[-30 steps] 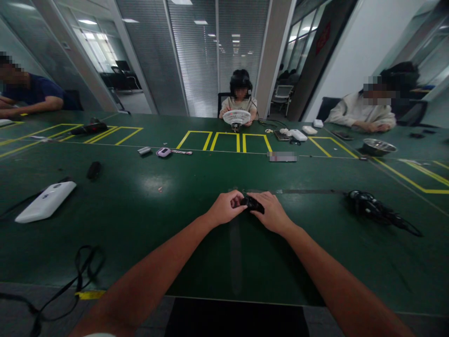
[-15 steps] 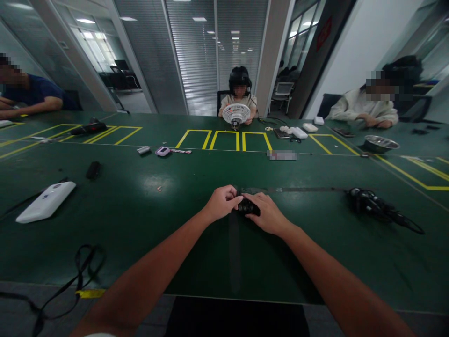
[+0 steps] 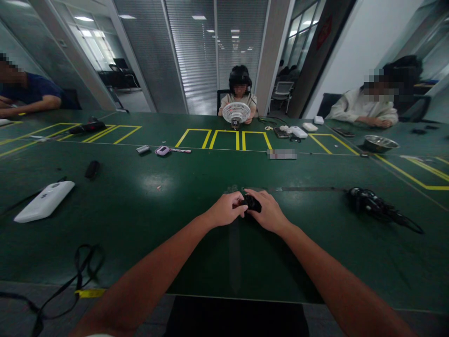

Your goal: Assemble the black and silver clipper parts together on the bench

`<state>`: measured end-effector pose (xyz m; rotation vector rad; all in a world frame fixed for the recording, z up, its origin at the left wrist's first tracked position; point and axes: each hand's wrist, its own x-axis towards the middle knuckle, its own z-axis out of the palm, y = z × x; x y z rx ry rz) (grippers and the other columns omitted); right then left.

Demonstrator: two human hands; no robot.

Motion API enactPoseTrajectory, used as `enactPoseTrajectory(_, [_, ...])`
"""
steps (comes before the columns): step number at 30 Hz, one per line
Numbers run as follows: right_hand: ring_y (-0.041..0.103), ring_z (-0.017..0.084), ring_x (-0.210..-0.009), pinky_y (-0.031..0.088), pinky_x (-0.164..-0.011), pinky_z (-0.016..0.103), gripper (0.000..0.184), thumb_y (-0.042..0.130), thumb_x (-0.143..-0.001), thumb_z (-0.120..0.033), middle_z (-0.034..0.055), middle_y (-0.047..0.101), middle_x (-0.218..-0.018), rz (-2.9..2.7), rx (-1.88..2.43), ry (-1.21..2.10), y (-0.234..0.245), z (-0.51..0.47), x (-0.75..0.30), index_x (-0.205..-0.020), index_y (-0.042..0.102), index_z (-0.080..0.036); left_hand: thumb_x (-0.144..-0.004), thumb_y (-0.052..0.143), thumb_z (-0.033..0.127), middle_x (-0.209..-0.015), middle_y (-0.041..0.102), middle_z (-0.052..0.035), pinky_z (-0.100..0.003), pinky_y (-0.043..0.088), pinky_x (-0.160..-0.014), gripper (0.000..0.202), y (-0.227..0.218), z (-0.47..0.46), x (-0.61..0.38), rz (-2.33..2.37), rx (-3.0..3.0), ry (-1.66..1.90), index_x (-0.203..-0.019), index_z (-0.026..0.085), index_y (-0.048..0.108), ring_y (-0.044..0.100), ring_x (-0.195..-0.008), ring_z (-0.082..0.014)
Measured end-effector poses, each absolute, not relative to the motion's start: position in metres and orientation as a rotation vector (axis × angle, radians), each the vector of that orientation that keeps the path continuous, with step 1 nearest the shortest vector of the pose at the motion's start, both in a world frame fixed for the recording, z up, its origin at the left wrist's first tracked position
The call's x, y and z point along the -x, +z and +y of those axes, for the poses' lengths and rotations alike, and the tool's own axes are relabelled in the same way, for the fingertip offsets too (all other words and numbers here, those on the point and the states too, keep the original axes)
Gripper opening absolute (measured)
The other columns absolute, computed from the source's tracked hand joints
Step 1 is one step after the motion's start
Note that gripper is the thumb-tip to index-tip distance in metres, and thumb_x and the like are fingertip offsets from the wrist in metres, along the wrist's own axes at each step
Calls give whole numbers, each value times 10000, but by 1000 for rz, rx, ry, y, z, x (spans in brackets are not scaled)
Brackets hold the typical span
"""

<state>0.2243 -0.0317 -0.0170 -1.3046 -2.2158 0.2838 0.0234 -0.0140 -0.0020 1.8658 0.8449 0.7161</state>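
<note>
Between my two hands, a little above or on the green table (image 3: 196, 178), is a small black bundle (image 3: 253, 203) that looks like a coiled cable; its exact kind is hard to make out. My right hand (image 3: 268, 210) curls around its right side, thumb below and fingers over the top. My left hand (image 3: 227, 209) is closed at its left end, thumb and fingers pinched together against it. The fingers cover much of the bundle.
A bundled black cable (image 3: 375, 206) lies to the right. On the left are a white power bank (image 3: 45, 201), a small black object (image 3: 92, 169) and a black strap (image 3: 79, 271). Farther back, a person holds a white fan (image 3: 236, 113); a metal bowl (image 3: 380, 143) stands right of it.
My left hand has shifted slightly right and toward me, its fingers curling in more. The black bundle has turned a little and moved slightly right within my right hand.
</note>
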Motion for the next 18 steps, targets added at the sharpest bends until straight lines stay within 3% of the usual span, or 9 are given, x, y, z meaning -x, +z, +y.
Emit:
enactPoseTrajectory(4, [515,245,-1119,406,-971,452,678,692,-777,-217,56,585,-1303,-2281,1281,292,-16,-32,-226,-1403,440,-284,-858,584,266,-693,671,-32,-280,485,-661,132,-4,-9,-23,831,-1772,865,-862,157,511,651,-653,-155])
enactPoseTrajectory(8, [511,249,-1120,405,-973,456,706,700,-773,-218,69,591,-1279,-2309,1241,323,-12,-35,-222,-1418,417,-273,-838,609,302,-605,617,-1,-246,464,-577,190,-8,-1,-22,847,-1624,946,-815,151,495,610,-557,-131])
enactPoseTrajectory(13, [513,254,-1108,414,-956,447,671,690,-796,-264,85,596,-1259,-2334,1188,342,-9,-40,-214,-1408,415,-245,-834,606,366,-515,567,22,-210,401,-479,260,-14,8,-18,913,-1565,952,-752,156,476,528,-431,-98])
enactPoseTrajectory(18, [506,256,-1118,407,-963,455,619,687,-797,-271,71,590,-1279,-2334,1200,321,-10,-41,-211,-1367,448,-255,-806,624,399,-498,512,46,-205,363,-456,291,-20,14,-16,1002,-1571,946,-714,158,489,469,-419,-83])
